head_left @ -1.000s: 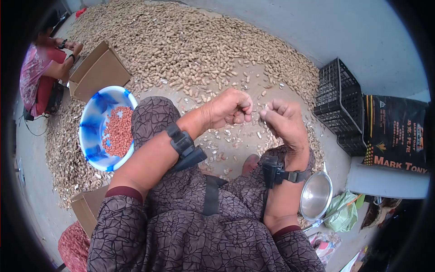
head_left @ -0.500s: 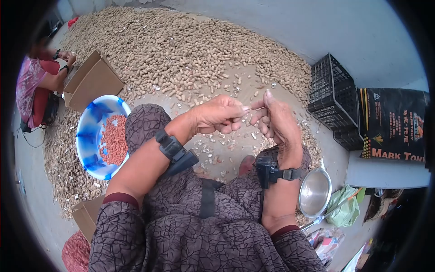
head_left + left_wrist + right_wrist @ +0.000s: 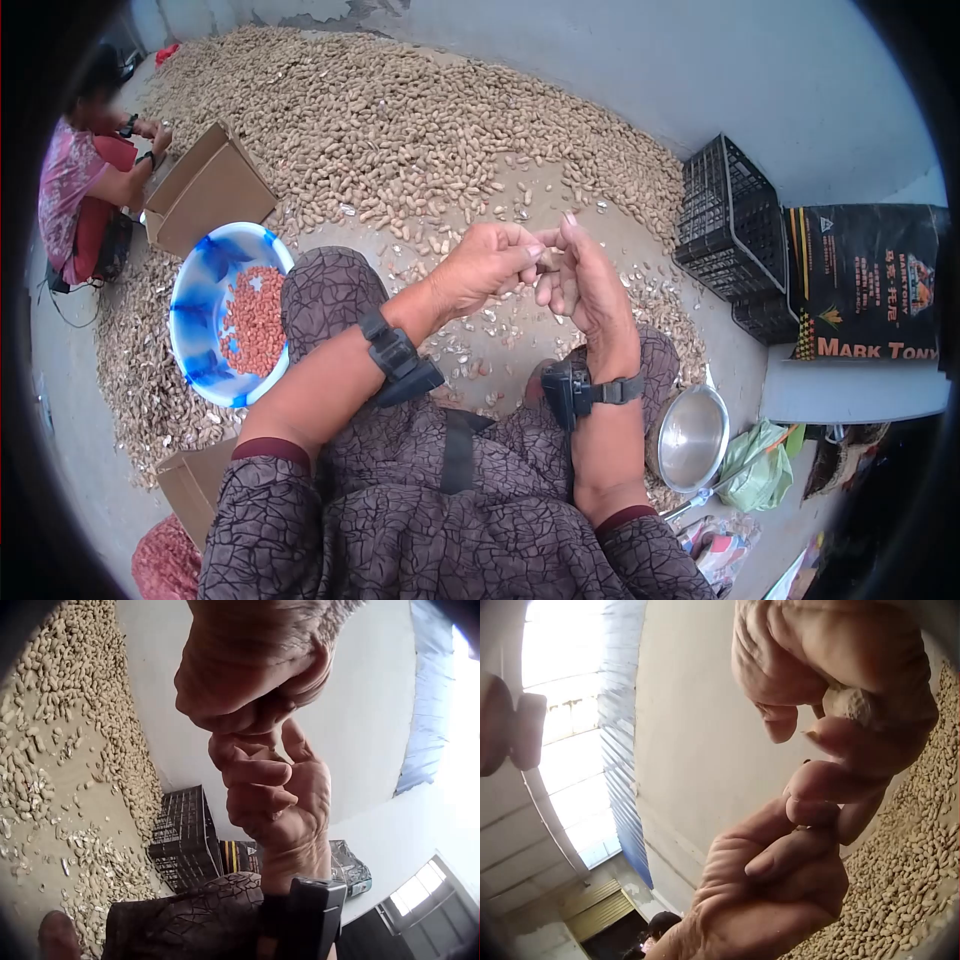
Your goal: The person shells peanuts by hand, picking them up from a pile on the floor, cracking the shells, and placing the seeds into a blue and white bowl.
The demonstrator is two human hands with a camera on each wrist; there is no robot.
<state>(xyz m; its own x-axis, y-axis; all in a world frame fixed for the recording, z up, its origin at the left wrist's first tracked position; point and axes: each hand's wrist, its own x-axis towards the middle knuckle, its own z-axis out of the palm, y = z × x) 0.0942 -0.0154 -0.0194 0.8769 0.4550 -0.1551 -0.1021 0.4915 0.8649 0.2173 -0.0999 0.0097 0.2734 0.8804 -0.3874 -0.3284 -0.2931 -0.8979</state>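
In front of the knees my left hand (image 3: 488,268) meets my right hand (image 3: 588,275) at the fingertips. The left fingers are curled, with thumb and forefinger pinching a peanut (image 3: 802,827) that is mostly hidden; only a small bit shows in the right wrist view. Another peanut in its shell (image 3: 847,703) sits in the curled fingers of the right hand, whose thumb points up in the head view. Below and beyond the hands, unshelled peanuts (image 3: 400,120) lie heaped on the floor. A blue and white basin (image 3: 190,345) at the left holds shelled red-skinned peanuts (image 3: 252,325).
A cardboard box (image 3: 215,190) stands beyond the basin, near another person (image 3: 75,190) crouching at far left. On the right are black plastic crates (image 3: 735,215), a black printed sack (image 3: 865,280), a metal bowl (image 3: 693,440) and a green bag (image 3: 757,475). Broken shells litter the floor.
The hands were apart a second ago and have come together at the fingertips. The right hand has moved left and turned, its thumb now raised. The head view has shifted slightly.
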